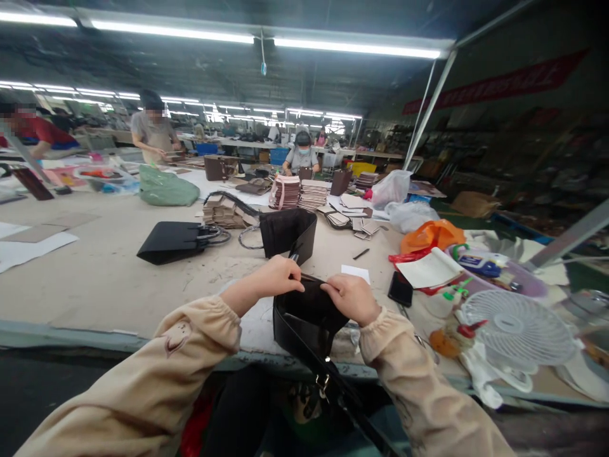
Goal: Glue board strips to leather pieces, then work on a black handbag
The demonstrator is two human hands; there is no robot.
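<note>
A black handbag (pixel 304 320) stands at the table's near edge with its mouth facing me, its dark inside showing. My left hand (pixel 278 277) pinches the far rim on the left side, thumb pointing inward. On the right, my right hand (pixel 353 296) grips the same rim, thumb over the edge. A black strap with a metal buckle (pixel 322 382) hangs from the bag's near side towards my lap. Just beyond my left hand stands a second black bag (pixel 288 231), open at the top. Further left, another black handbag (pixel 171 241) lies on its side, handles pointing right.
Stacks of brown panels (pixel 285 192) stand farther back. To the right are a phone (pixel 400 289), a white fan (pixel 518 327), a small bottle with a red tip (pixel 451 341) and a purple basin (pixel 528 287). A green bag (pixel 167 186) lies left. Several people work across the table.
</note>
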